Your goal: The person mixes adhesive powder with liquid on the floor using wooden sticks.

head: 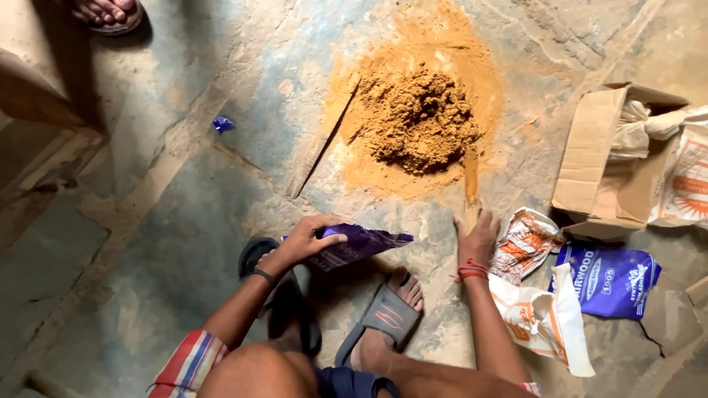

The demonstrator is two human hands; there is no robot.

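Two hands are at work low over a stone floor [184, 243], seen from above by a person crouching in grey sandals. The left hand [306, 239] is closed around a purple packet [361, 243], thumb on top and fingers curled under its near end, holding it just off the floor with the torn end pointing toward the right hand. The right hand [478, 237], with a red thread at the wrist, grips the near end of a flat wooden stick [470, 184]; its fingers wrap the handle, and the far end of the stick reaches into the edge of a heap of orange-brown powder [417, 118]. That heap lies ahead of both hands, spread in a dusty ring with a clumped mound in the middle. A second, longer wooden strip [324, 136] lies on the floor ahead of the left hand, touching the left rim of the powder.

Just beside the right hand, to its right, lie crumpled white-and-orange wrappers [525, 243], and beyond them a blue packet [608, 280]. Farther right stands an open cardboard box [590, 155] with more bags in it. Well ahead and left of the left hand, another person's sandalled foot [107, 13] shows at the frame's top edge, and a small blue scrap [223, 124] lies on the floor.
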